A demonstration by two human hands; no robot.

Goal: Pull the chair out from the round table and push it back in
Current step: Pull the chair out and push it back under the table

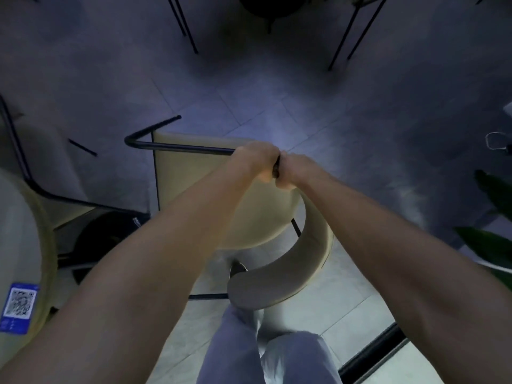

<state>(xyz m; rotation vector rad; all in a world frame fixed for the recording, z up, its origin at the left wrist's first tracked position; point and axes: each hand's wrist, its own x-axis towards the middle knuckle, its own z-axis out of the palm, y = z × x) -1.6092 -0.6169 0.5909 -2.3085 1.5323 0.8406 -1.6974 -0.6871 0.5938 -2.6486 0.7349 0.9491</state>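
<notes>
A cream chair [266,214] with a thin black metal frame stands on the floor in front of me, its curved backrest [291,278] nearest my legs. My left hand [255,159] and my right hand [293,170] are side by side, both closed around the black armrest rail [180,146] on the chair's far side. The round table [19,245], pale with a cream rim, shows at the left edge, with a blue QR sticker [19,307] on it. The chair stands apart from the table, to its right.
A second chair [55,195] with a black frame sits at the table on the left. Black chair legs [188,31] and a dark table base [268,6] stand at the top. Green plant leaves [493,239] reach in at the right. A black floor strip [371,353] runs at lower right.
</notes>
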